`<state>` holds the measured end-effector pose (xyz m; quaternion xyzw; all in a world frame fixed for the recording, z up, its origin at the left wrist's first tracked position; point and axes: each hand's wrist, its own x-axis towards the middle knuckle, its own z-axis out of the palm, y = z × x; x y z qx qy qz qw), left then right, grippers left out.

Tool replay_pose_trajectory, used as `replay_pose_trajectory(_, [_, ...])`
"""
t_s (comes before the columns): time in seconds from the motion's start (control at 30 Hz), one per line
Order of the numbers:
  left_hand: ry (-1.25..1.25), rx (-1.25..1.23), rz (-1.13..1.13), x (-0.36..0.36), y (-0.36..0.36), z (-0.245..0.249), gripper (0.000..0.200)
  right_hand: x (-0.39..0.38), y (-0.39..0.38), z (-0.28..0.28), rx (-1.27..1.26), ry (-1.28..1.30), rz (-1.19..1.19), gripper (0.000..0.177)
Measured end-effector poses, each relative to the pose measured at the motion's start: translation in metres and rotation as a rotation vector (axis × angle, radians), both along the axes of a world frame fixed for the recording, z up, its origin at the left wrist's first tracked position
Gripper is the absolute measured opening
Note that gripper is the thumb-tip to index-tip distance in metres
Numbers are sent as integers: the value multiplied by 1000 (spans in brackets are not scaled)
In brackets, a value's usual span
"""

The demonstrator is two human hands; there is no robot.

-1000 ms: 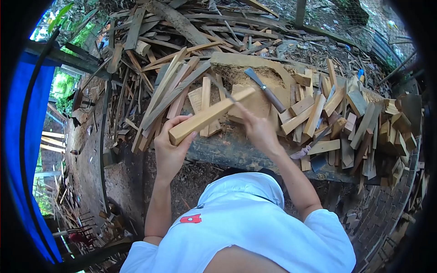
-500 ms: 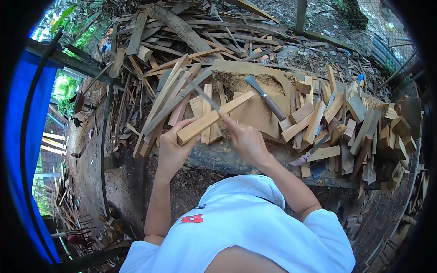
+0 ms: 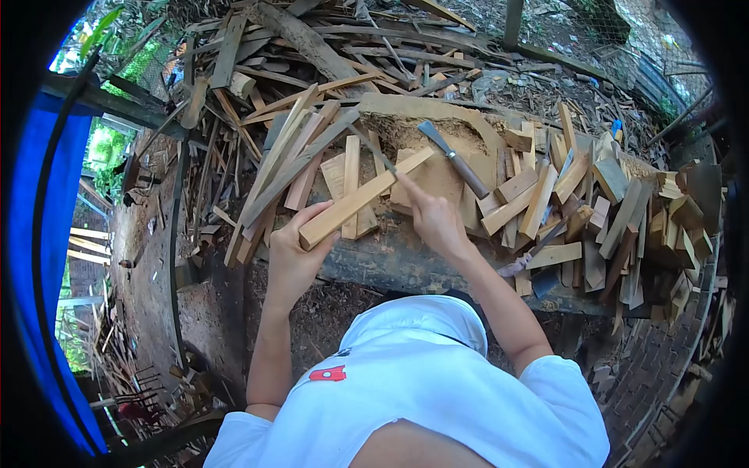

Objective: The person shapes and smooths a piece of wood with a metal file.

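My left hand (image 3: 295, 251) is closed round the near end of a pale squared wooden block (image 3: 351, 208), which slants up to the right. A long thin dark metal tool (image 3: 374, 148) crosses the block's upper face. My right hand (image 3: 437, 222) grips the tool's near end, index finger stretched along it; the grip is partly hidden. Beyond the block, a hatchet-like blade with a brown handle (image 3: 470, 176) lies beside a hollowed wooden slab (image 3: 421, 109).
Loose wood pieces (image 3: 538, 203) crowd the right of the workbench (image 3: 390, 265). Long strips (image 3: 300, 175) lean at its left. Behind is a heap of scrap wood (image 3: 304, 47). A blue sheet (image 3: 55, 257) hangs at far left.
My right hand and the tool have moved right along the block, toward its far end. My left hand and the block have barely shifted. The view has moved slightly.
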<state>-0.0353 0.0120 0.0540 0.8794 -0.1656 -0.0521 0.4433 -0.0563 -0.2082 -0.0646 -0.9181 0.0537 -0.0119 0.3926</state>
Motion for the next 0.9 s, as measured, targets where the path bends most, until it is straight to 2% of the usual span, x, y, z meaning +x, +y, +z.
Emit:
replay_pose_trajectory(0.07, [19,-15,13,-1,2,0,41,18,-5,-25,-28,15,-41,49])
replay_pose_trajectory(0.13, [44,-35,16,-4,4,-5,41,18,-6,-20,-60,36,-91,49])
replay_pose_trajectory(0.2, [-120,-25,-36,-4,7,-16,40,8,0,-5,29,33,-49,44])
replay_pose_trajectory(0.33, [-51,-28,7,-8,3,-14,39,-7,3,8,-66,-5,51,47])
replay_pose_trajectory(0.4, [-52,-45,2,-9,3,-14,39,11,-7,-10,-79,166,-59,45])
replay_pose_trajectory(0.47, [12,-37,16,-10,2,-8,39,22,-14,-29,-13,128,-115,46])
replay_pose_trajectory(0.53, [73,-33,35,-10,3,-9,39,26,-16,-22,-1,138,-98,45])
replay_pose_trajectory(0.6, [-133,-15,-19,-8,6,-19,38,5,-8,2,-63,131,-35,47])
replay_pose_trajectory(0.63, [-129,-15,-8,-9,6,-18,38,-3,-3,11,-120,131,30,49])
replay_pose_trajectory(0.73, [-74,-14,5,-13,2,-15,38,-2,-5,1,-35,90,-39,44])
replay_pose_trajectory(0.8, [-35,-62,26,-11,3,-16,39,24,-19,-44,-28,128,-108,44])
replay_pose_trajectory(0.9, [-93,-26,0,-10,5,-16,39,33,-25,-50,-3,161,-155,44])
